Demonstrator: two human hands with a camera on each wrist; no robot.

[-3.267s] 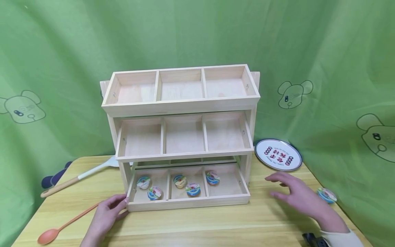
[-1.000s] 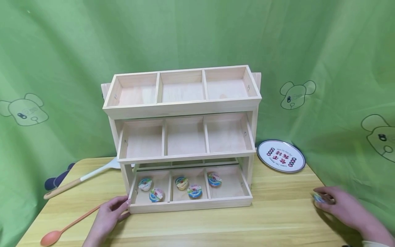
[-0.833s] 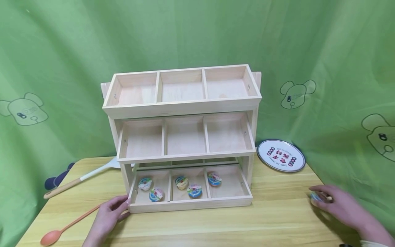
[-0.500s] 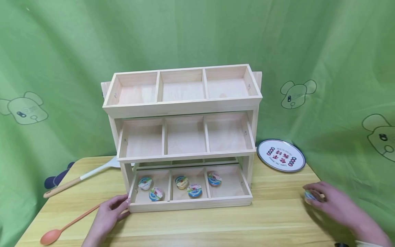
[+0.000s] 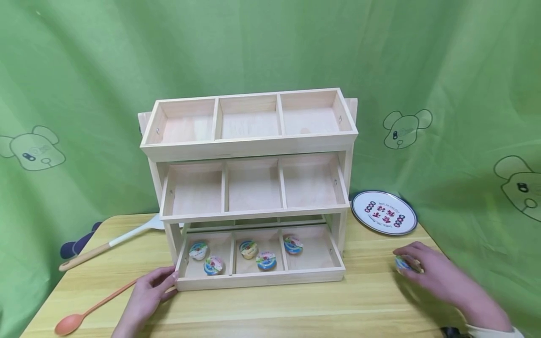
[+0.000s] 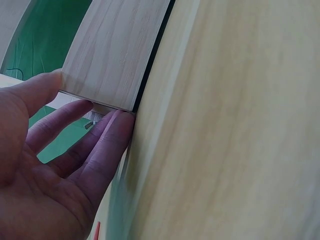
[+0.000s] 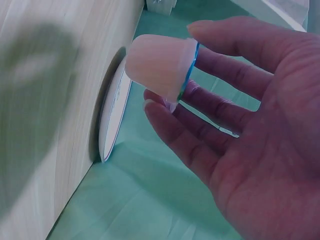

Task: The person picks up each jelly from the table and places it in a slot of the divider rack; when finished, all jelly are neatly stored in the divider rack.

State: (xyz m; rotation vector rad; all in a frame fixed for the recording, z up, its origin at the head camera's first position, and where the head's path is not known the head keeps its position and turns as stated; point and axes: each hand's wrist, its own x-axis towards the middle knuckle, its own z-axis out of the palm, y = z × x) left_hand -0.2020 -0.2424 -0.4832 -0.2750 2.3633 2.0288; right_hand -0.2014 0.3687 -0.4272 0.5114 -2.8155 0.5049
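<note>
A pale wooden three-tier rack [image 5: 249, 148] stands mid-table, each tier split into three compartments. Its bottom tray [image 5: 258, 280] bears several small jelly cups with printed lids, such as a pink-lidded cup [image 5: 213, 265]. At the tray's front left corner my left hand [image 5: 147, 296] touches the wood; in the left wrist view the thumb lies at the front board's upper edge and the fingertips rest against its end. Off the rack's right side, my right hand [image 5: 437, 274] holds another jelly cup [image 7: 155, 65] by its lid rim between thumb and fingers, above the table.
A white plate [image 5: 384, 212] with red lettering leans at the back right. On the left lie a white spatula [image 5: 122, 239] with a wooden handle and an orange spoon [image 5: 69, 324]. A green curtain [image 5: 253, 47] hangs close behind and at both sides.
My right hand reached the jelly cup at the table's right edge, picked it up and has carried it left toward the rack. The left hand stays at the tray corner.
</note>
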